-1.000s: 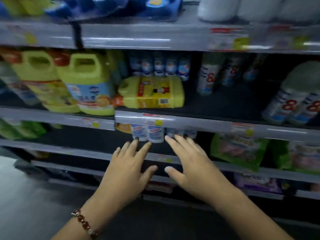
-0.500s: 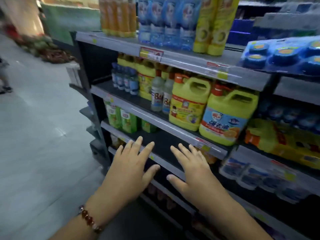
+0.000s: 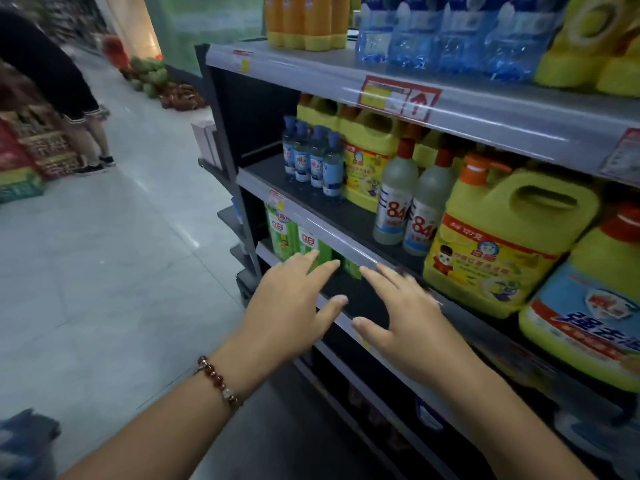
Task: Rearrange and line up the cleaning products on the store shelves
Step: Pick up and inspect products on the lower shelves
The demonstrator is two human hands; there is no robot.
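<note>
My left hand and my right hand hover side by side with fingers spread, holding nothing, just in front of the middle shelf's edge. On that shelf stand several small blue-capped bottles, two white 84 bottles and big yellow jugs. Green pouches stand on the shelf below, right beyond my left fingertips.
The top shelf carries orange bottles, blue packs and yellow bottles. A grey tiled aisle lies to the left, where a person's legs stand by a display. Lower shelves run beneath my arms.
The view has swung left along the shelving, toward its end. Both hands stay open and held out together, now nearer the green pouches.
</note>
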